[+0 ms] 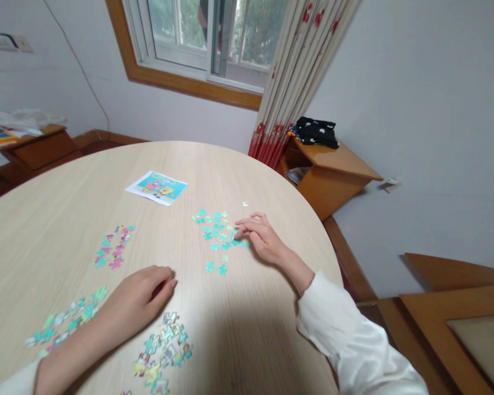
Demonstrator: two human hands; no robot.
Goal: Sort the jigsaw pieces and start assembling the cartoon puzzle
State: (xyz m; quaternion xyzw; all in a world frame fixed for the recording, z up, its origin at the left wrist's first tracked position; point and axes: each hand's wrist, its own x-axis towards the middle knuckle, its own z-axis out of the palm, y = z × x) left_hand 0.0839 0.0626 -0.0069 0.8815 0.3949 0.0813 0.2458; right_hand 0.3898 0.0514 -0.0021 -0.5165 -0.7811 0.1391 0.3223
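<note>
My right hand point(261, 236) is over the right edge of a spread of turquoise and pale green jigsaw pieces point(216, 231). Its fingers are stretched out and apart, with fingertips at the pieces, and nothing shows held. My left hand point(142, 293) rests on the table, loosely closed, its fingertips hidden beneath it. Below that hand lies a pile of mixed-colour jigsaw pieces point(164, 351). Another group of turquoise and white pieces point(72, 315) is partly covered by my left forearm. Farther up, pink and turquoise pieces point(115, 247) form a loose ring.
A printed cartoon picture point(158, 187) lies flat toward the far side of the round wooden table point(230, 170). One pale piece point(245, 203) sits apart, beyond my right hand. Past the table are a curtain point(288, 82), a wooden cabinet point(337, 170) with folded dark cloth point(316, 133), and a window.
</note>
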